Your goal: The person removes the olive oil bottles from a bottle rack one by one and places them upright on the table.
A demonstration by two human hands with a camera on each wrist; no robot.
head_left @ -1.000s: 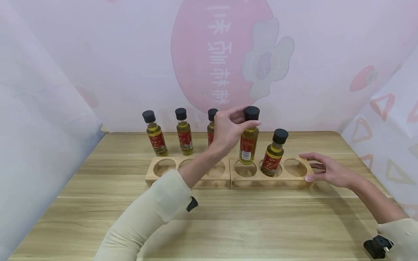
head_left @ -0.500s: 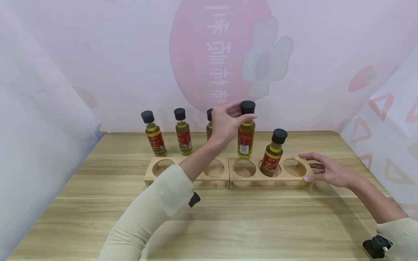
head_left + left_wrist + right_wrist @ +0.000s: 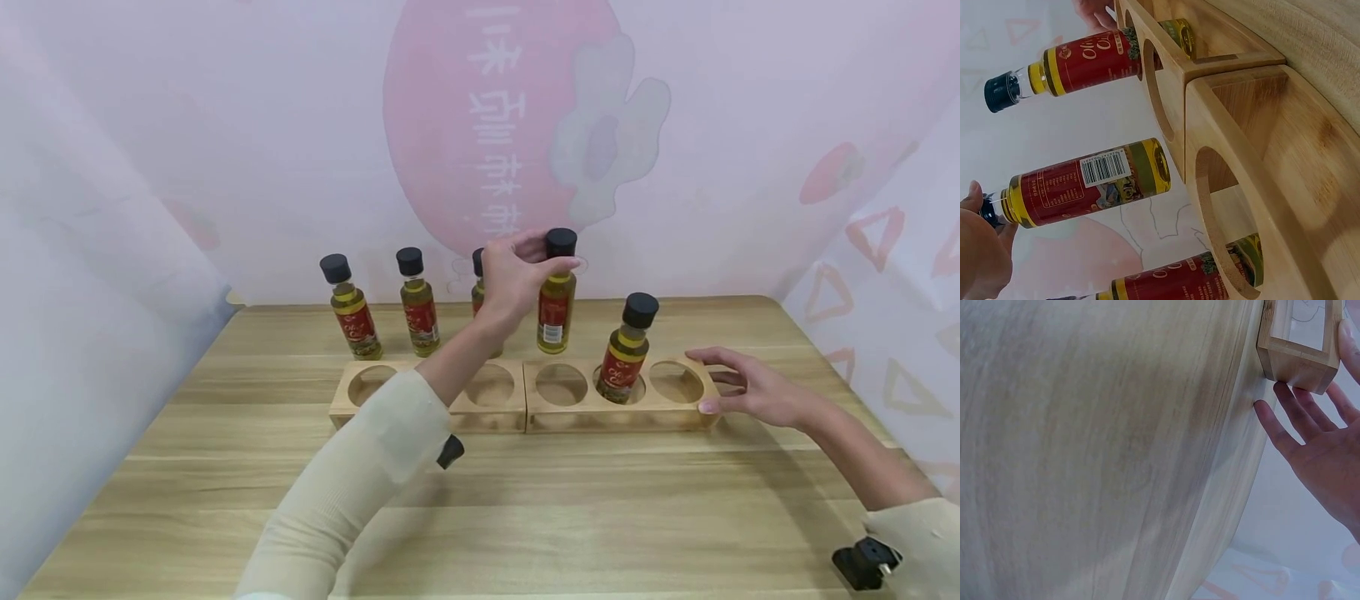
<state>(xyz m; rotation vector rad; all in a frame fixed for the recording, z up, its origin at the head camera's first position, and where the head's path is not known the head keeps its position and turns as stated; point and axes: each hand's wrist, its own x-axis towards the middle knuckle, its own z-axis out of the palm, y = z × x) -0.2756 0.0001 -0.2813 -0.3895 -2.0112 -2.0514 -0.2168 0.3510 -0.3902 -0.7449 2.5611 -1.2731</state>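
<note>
My left hand (image 3: pixel 510 279) pinches a red-labelled olive oil bottle (image 3: pixel 555 317) at its black cap, thumb in front. The bottle hangs upright, raised behind the right wooden bottle rack (image 3: pixel 585 418); its base shows clear of the round holes in the left wrist view. A second olive oil bottle (image 3: pixel 624 362) sits slightly tilted in that rack's middle hole; the holes either side hold nothing. At the rack's right end, my right hand (image 3: pixel 750 392) grips the corners, thumb in front and fingers behind, as the right wrist view (image 3: pixel 1329 462) also shows.
A matching left rack (image 3: pixel 345 404) abuts the right one. Behind it stand three more bottles: a left one (image 3: pixel 356 325), a middle one (image 3: pixel 420 317) and one (image 3: pixel 477 293) partly hidden by my left hand. A printed curtain (image 3: pixel 300 150) hangs behind the wooden table (image 3: pixel 600 508).
The held bottle has risen out from the right rack's left hole and moved back and slightly left with my left hand. My right hand stays at the rack's end.
</note>
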